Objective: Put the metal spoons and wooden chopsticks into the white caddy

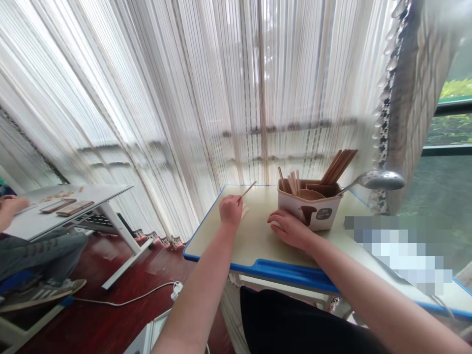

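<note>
My left hand [231,210] is closed round a thin wooden chopstick [248,191], which points up and to the right above the cream tabletop. Beside that hand lie pale sticks [245,211], partly covered by it. My right hand [289,228] is open, palm down, fingers apart, low in front of a white and brown utensil holder [289,202]. Several pale chopsticks [294,183] stand in its left part. Darker brown chopsticks [339,167] lean at the back right. A perforated metal skimmer [381,180] sticks out to the right.
The table [206,241] has a raised blue edge [291,273]. A blurred-out object [401,255] lies on its right side. Behind hangs a sheer curtain [206,98]. On the left, another person's hand [13,206] is at a white table [99,194]. A cable [125,301] crosses the red floor.
</note>
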Tool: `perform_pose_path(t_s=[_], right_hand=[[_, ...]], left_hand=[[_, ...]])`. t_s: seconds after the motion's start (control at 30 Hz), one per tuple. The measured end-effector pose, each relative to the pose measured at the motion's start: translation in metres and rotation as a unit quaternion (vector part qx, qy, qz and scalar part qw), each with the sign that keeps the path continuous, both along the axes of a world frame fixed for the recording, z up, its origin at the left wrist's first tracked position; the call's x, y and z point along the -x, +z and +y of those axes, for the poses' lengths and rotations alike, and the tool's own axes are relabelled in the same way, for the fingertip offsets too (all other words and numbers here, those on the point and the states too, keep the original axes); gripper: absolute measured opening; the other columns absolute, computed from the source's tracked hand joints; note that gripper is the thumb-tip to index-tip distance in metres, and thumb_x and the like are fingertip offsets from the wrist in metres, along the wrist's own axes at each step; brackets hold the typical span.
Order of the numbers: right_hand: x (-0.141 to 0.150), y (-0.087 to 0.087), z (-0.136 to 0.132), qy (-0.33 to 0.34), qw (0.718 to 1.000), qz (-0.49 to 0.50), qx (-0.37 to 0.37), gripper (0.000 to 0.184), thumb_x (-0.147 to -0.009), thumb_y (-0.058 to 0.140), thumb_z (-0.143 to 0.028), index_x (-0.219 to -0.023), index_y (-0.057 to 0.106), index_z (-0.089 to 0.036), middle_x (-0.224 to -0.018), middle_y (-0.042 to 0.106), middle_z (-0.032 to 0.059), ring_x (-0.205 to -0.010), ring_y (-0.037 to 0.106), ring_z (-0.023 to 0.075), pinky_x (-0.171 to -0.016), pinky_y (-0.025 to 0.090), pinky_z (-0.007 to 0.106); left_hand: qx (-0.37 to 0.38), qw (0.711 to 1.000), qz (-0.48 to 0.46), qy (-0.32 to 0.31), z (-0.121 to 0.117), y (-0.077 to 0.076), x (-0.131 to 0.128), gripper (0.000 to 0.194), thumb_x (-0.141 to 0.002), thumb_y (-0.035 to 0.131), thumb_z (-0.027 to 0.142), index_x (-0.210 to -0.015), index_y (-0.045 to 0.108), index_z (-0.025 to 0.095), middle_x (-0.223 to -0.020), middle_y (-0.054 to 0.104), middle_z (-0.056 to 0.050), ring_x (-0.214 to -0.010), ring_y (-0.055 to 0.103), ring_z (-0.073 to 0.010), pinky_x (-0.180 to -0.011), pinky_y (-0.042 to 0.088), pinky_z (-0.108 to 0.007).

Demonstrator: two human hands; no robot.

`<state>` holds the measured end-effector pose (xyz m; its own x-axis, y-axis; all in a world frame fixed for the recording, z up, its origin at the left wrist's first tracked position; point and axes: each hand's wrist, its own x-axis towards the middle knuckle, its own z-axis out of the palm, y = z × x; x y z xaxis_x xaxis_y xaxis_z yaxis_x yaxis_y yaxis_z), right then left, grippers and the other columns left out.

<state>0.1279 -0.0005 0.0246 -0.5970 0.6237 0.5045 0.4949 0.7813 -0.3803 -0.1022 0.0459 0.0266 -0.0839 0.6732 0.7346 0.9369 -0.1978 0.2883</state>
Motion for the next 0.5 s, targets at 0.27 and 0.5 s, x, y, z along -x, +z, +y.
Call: perform_pose_path(t_s=[0.27,0.5], right_hand=[[0.009,0.108,-0.013,-0.034,0.998,0.049,0.007,0.023,-0.082,0.05,-0.026,-0.101,0.062,-0.022,-0.105,0.062,0.0073,-0.084,0.061,0.0166,-0.071,0.049,0.03],[-0.014,0.201,-0.01,-0.068,0.997,0.011,0.021,0.03,-0.081,0.052,-0.031,-0.109,0.062,-0.027,-0.102,0.067,0.0041,-0.08,0.063,0.0158,-0.066,0.051,0.028]], left_hand=[[-0.129,0.986,0.055,-0.09,-0.005,-0.002,-0.016,0.016,-0.085,0.05,0.021,-0.091,0.064,0.018,-0.082,0.061,-0.006,-0.083,0.052,-0.0191,-0.078,0.044,-0.034],[-0.143,0.983,0.069,-0.09,-0.006,-0.003,-0.018,0.012,-0.085,0.048,0.018,-0.089,0.059,0.016,-0.084,0.06,-0.007,-0.082,0.051,-0.0191,-0.078,0.044,-0.035]])
